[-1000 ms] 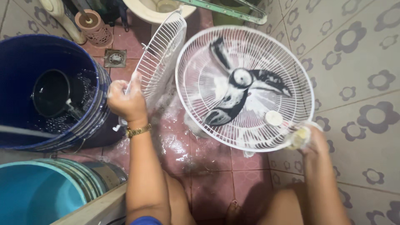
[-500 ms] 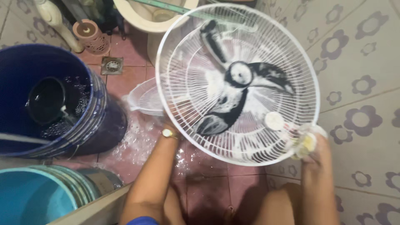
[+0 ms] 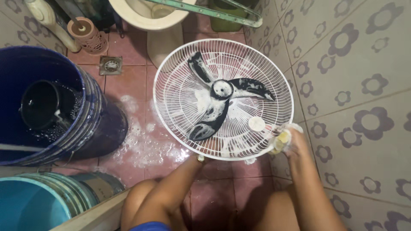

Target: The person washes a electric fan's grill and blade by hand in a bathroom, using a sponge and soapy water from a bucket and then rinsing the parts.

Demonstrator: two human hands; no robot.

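Note:
A round white wire fan grille (image 3: 180, 85) is tilted over the pink floor tiles and streaked with soap foam. A black three-bladed fan propeller (image 3: 222, 92) lies inside it. My left hand (image 3: 208, 147) reaches under the grille's near rim and holds it from below, mostly hidden behind the wires; a gold watch shows at the wrist. My right hand (image 3: 293, 143) presses a yellow sponge (image 3: 280, 141) against the grille's right rim, beside a small white round cap (image 3: 256, 124).
A dark blue bucket (image 3: 92, 98) of water with a black dipper (image 3: 38, 105) stands at left, with a turquoise bucket (image 3: 38, 205) below it. A toilet (image 3: 154, 21), brush holder (image 3: 87, 36) and floor drain (image 3: 111, 65) lie beyond. Foam (image 3: 141, 145) covers the floor. A tiled wall (image 3: 355, 85) rises at right.
My left hand let go of a second grille, which is gone from view, and moved under the large grille. That grille tilted up, then came lower and nearer the floor.

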